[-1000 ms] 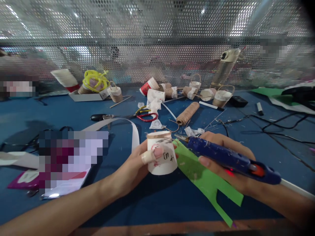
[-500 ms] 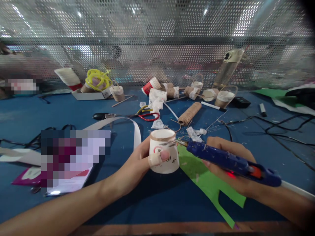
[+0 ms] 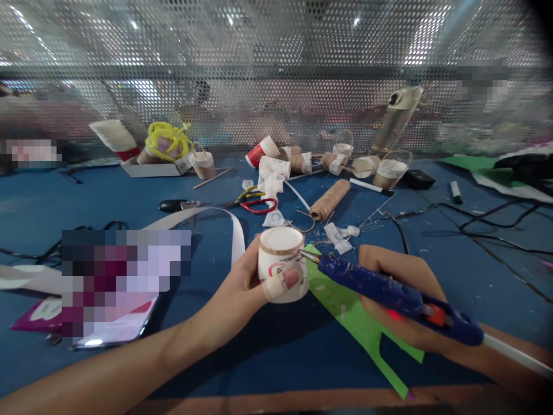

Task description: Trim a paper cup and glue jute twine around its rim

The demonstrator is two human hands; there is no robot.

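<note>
A white paper cup (image 3: 280, 256), its closed base facing up and a band of brown twine around the upper edge, is held in my left hand (image 3: 259, 276). The thumb, wrapped in a plaster, presses on the printed side. My right hand (image 3: 401, 282) grips a blue glue gun (image 3: 371, 285) with a glue stick (image 3: 514, 354) out of its back. Its metal nozzle meets the cup just below the twine; whether glue is coming out cannot be made out. Behind the cup lies a roll of twine (image 3: 330, 200), a loose strand trailing towards the cup.
Red-handled scissors (image 3: 259, 206), lace scraps (image 3: 341, 235) and small twine-wrapped baskets (image 3: 391, 173) lie farther back. Green paper (image 3: 354, 317) sits under the glue gun. A phone (image 3: 116, 328) and white ribbon (image 3: 237, 236) are at left. Black cables (image 3: 475, 222) cross the right side.
The cup has tilted and turned slightly in my left hand. The nozzle has shifted a little left and down along the twine edge, staying close to the cup.
</note>
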